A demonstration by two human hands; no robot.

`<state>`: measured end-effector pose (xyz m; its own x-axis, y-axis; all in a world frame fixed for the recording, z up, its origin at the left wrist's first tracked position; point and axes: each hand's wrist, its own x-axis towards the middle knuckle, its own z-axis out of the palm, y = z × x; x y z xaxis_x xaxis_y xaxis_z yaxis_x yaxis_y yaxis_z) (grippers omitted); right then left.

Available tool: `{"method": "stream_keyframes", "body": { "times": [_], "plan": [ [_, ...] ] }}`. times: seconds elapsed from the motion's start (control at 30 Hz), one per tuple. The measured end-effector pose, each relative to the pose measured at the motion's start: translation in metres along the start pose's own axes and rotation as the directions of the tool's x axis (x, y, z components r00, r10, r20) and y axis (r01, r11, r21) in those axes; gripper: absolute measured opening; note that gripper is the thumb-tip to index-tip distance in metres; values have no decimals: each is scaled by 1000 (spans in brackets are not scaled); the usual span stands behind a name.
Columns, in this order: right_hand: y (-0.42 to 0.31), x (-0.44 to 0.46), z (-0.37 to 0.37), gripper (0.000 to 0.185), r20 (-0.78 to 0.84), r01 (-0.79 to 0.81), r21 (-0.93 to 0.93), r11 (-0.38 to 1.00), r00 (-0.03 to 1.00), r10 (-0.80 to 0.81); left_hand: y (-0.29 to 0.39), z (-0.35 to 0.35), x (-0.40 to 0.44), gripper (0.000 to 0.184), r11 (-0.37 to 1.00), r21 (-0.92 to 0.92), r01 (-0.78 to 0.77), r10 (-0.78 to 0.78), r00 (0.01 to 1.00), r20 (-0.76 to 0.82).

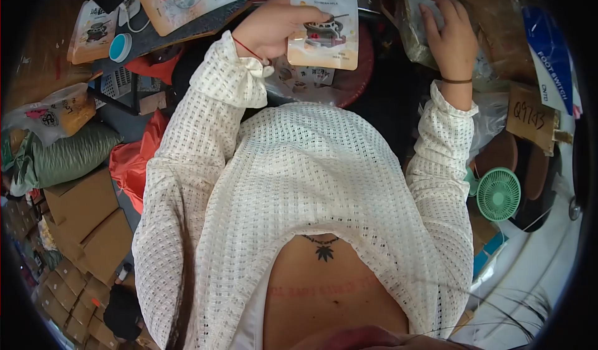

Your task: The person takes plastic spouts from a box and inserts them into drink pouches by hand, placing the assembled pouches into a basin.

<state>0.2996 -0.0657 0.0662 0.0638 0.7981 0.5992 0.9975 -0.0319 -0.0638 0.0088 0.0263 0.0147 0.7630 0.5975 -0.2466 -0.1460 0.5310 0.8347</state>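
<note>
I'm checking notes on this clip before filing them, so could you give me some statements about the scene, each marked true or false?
1. The left hand holds a printed pouch. True.
2. The right hand is gripping a green fan. False: it is at a plastic-wrapped bundle, apart from the green fan.
3. A blue-and-white box bears the words FOOT SWITCH. True.
4. The red cord is on the right wrist. False: it is on the left wrist; the right wrist wears a dark band.
5. Both sleeves are white. True.
</note>
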Motion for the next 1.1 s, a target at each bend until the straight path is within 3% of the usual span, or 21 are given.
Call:
{"method": "stream_keyframes", "body": {
  "times": [0.13,0.2,0.27,0.3,0.33,0.4,0.47,0.53,0.7,0.77,0.97,1.1],
  "plan": [
    [8,-4,4,26,119,15,-7,1000,993,-14,-1,-9,-1,42,1000,24,-13,11,996,84],
    [2,-2,-2,32,136,-14,61,998,991,5,-6,-30,-6,57,975,210,-75,23,971,238],
    [3,-4,2,25,86,5,65,998,996,-11,0,-54,-6,70,921,374,105,-307,787,535],
    [0,-4,3,23,73,2,47,999,997,-5,-16,-74,0,69,833,526,169,-443,775,451],
    [-2,-4,5,21,59,-2,29,1000,998,0,-29,-75,12,57,710,704,3,-409,816,409],
    [-3,-5,5,17,1,4,57,998,1000,-4,-73,-82,35,43,534,845,-23,-366,895,256],
    [0,-7,7,17,-22,16,62,998,1000,-15,-106,-68,73,38,-77,990,-120,-423,903,77],
    [4,-9,9,16,-45,40,69,997,998,-37,-191,-125,109,37,224,972,71,-409,912,28],
    [8,-10,9,15,-9,14,99,995,1000,-13,-268,-143,172,44,286,822,492,-495,810,-313],
    [8,-9,7,15,11,-4,129,992,1000,2,-289,-147,185,44,324,755,570,-496,782,-377],
    [17,-4,8,14,-36,44,178,983,999,-38,-303,-145,194,44,478,709,518,-416,845,-337],
    [18,-5,10,14,-11,23,180,983,1000,-22,-275,-151,185,44,621,679,390,-246,920,-304]
  ]
}}
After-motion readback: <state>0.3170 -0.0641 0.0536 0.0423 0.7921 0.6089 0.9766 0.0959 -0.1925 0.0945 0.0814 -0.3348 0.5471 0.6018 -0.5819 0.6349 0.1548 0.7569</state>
